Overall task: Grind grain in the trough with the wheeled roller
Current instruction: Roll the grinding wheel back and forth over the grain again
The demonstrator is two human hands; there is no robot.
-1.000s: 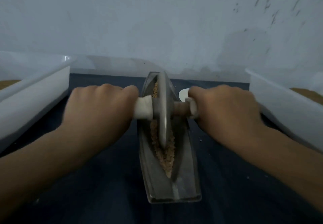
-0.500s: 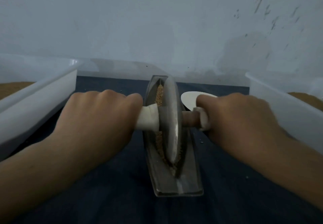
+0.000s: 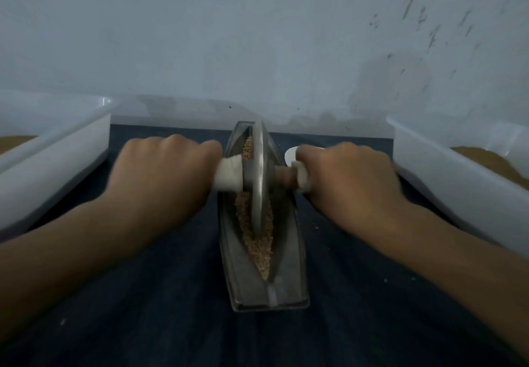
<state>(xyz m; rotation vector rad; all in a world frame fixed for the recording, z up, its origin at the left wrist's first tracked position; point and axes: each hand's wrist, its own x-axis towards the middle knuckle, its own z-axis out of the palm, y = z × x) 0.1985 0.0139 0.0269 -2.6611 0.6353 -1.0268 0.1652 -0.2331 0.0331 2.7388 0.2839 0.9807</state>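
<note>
At frame centre the trough (image 3: pixel 289 266) lies on the counter (image 3: pixel 160 309), grain (image 3: pixel 259 248) heaped in its groove. The left grip (image 3: pixel 160 178) and right grip (image 3: pixel 349 180) each clench a handle of the wheeled roller (image 3: pixel 259 178), whose disc stands in the trough's upper half. Advisable: equal downward pressure, disc upright, full-length strokes.

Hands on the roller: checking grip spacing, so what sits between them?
Head view: between left hand and right hand stands the roller's metal wheel, in the trough over grain.
</note>
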